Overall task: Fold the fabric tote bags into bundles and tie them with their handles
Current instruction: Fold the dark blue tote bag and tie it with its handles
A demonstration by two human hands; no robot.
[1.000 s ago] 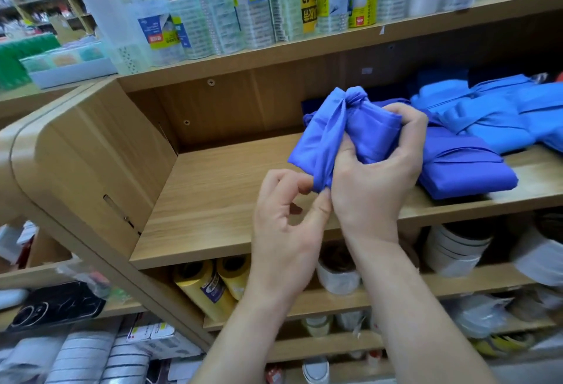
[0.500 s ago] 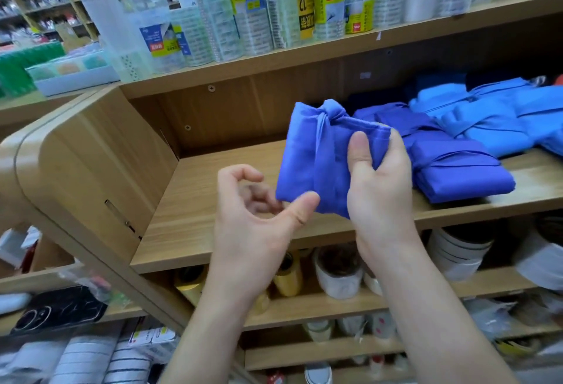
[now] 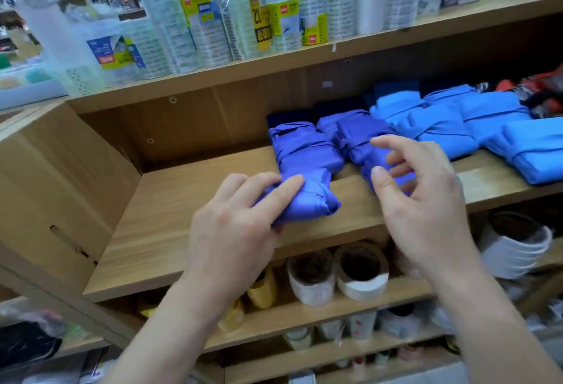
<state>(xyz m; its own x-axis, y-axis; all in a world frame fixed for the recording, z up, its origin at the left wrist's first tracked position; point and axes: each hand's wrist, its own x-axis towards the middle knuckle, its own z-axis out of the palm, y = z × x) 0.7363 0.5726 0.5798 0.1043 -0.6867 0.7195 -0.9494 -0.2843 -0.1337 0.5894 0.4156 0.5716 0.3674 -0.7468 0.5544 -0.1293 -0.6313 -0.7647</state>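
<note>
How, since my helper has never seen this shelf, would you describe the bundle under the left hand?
Find the wooden shelf holding a row of blue fabric bundles. The violet-blue bundle ends the row on the left, under the left hand. Unlike its neighbours, it has bare wood to its left.

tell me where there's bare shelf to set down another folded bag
The widest bare wood on the shelf lies between the left side panel and the purple bundle under the left hand. Rightward it is crowded: a second purple bundle and light blue bundles sit packed side by side, with the right hand hovering there.
</note>
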